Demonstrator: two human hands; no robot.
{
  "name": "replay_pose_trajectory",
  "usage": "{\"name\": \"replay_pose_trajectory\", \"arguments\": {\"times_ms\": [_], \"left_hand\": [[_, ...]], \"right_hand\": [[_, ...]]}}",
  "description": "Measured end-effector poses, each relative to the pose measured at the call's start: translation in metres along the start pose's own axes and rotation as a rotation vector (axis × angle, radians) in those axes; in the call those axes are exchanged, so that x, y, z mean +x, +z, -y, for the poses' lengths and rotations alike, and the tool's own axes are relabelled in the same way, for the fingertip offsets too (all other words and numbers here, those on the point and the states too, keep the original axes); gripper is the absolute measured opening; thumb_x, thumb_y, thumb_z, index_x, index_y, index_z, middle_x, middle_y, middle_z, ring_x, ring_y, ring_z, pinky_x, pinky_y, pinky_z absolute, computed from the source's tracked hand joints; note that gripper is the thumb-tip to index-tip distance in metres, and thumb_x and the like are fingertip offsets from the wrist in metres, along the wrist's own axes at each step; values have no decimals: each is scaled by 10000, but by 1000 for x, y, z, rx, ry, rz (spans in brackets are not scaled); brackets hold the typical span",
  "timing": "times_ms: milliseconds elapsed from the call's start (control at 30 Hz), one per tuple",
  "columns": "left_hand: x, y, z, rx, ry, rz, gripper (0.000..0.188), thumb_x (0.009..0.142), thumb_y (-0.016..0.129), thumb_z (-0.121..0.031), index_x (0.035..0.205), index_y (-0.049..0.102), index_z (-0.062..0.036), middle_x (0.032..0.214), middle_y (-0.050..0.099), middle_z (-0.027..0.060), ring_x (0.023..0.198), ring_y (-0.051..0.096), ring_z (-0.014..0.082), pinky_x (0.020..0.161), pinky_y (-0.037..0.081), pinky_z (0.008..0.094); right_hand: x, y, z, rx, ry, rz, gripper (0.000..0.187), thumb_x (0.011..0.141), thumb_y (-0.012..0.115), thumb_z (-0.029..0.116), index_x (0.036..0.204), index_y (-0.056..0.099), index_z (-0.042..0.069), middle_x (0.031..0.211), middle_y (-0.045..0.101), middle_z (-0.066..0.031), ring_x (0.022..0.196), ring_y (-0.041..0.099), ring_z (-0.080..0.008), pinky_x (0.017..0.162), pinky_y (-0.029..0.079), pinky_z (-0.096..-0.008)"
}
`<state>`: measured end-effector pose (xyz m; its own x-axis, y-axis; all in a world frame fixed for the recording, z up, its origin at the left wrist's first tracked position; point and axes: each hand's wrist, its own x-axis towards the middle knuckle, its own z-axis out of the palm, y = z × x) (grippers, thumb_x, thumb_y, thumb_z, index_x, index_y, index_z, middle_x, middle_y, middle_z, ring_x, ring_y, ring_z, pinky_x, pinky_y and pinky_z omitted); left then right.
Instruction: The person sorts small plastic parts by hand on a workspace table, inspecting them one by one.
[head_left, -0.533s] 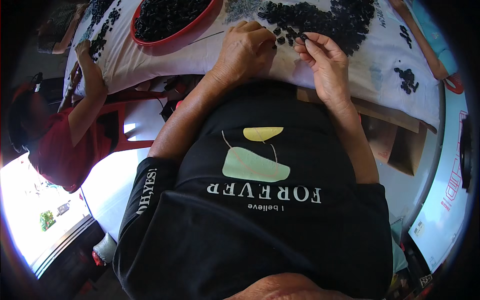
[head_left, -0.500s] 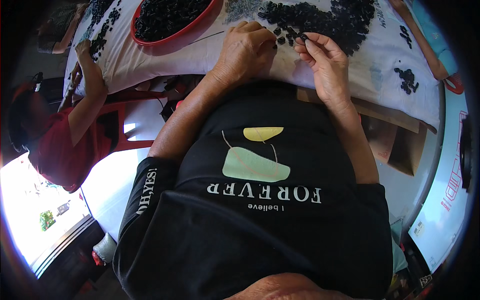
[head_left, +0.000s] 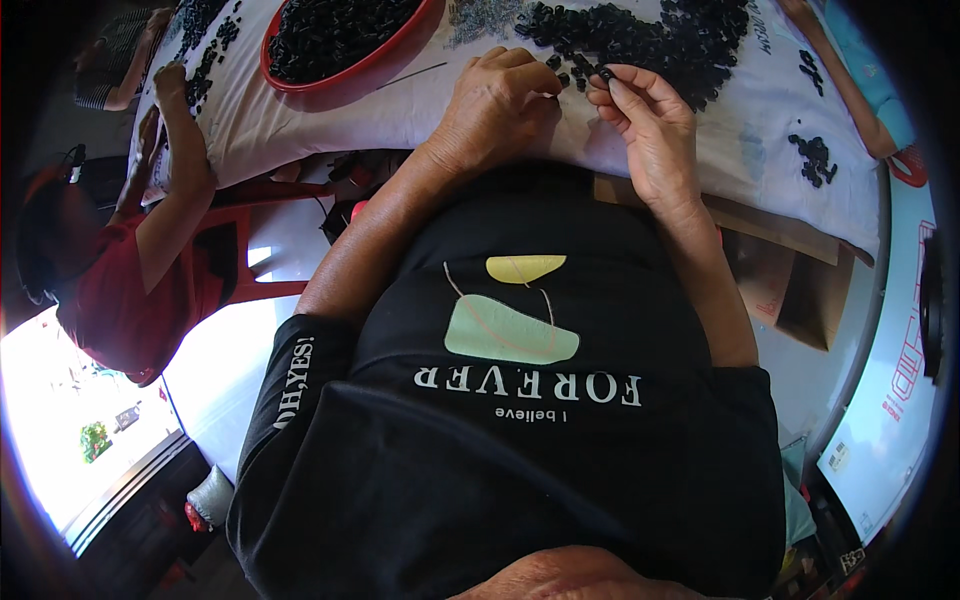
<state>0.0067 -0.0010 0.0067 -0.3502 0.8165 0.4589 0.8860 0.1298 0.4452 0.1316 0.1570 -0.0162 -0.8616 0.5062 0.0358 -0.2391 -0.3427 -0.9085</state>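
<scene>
Between the thumb and fingers of my right hand is a small black piece, pinched at the tips. My left hand rests on the white cloth, its fingers curled and closed; whatever they grip, if anything, is hidden under them. A few loose black pieces lie in the gap between my two hands. Just beyond them spreads a large heap of the same small black pieces. Next to that heap, beyond my left hand, is a patch of small thin grey metal-looking parts.
A red basin full of black pieces stands at the far left on the cloth-covered table. Small black clusters lie at the right. A person in red works at the left; another person's arm reaches in at the right.
My left hand has shifted slightly and its fingers have moved a little. My right hand stays in nearly the same place. The hands of the person in red have moved slightly.
</scene>
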Motion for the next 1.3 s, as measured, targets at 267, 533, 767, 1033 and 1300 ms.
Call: {"name": "replay_pose_trajectory", "arguments": {"times_ms": [267, 533, 767, 1033, 1300], "left_hand": [[0, -2, 4, -50, -36, -19, 139, 772, 676, -66, 909, 687, -49, 863, 630, 111, 827, 601, 278, 740, 488, 373], [-1, 4, 2, 62, 25, -32, 122, 761, 685, -61, 882, 692, -46, 861, 638, 114, 834, 602, 294, 749, 493, 386], [-1, 4, 1, 46, 36, -22, 122, 756, 682, -54, 877, 679, -54, 866, 633, 107, 837, 601, 288, 753, 495, 389], [-1, 7, 2, 67, 92, 4, 147, 757, 668, -33, 888, 610, -64, 853, 617, 97, 830, 592, 287, 737, 485, 376], [2, -3, -5, -137, -125, 40, 142, 823, 630, -28, 960, 597, -38, 939, 638, 105, 878, 632, 254, 783, 501, 360]], "right_hand": [[0, 0, -1, -2, -5, 6, 168, 921, 582, 41, 1082, 621, 16, 991, 677, -124, 881, 670, -160, 756, 544, -234], [0, 0, 0, -21, -6, 8, 162, 922, 586, 54, 1075, 626, 22, 989, 680, -113, 875, 669, -153, 758, 540, -237], [0, 0, -1, -10, 2, 5, 162, 918, 590, 51, 1073, 627, 25, 991, 680, -114, 878, 669, -152, 765, 538, -238], [2, -3, 1, 128, 66, 35, 167, 911, 597, 44, 1075, 627, 34, 996, 678, -118, 880, 667, -163, 776, 537, -245], [-2, 1, 1, 41, 51, 67, 157, 919, 591, 55, 1070, 624, 33, 963, 675, -97, 855, 664, -143, 772, 539, -238]]}}
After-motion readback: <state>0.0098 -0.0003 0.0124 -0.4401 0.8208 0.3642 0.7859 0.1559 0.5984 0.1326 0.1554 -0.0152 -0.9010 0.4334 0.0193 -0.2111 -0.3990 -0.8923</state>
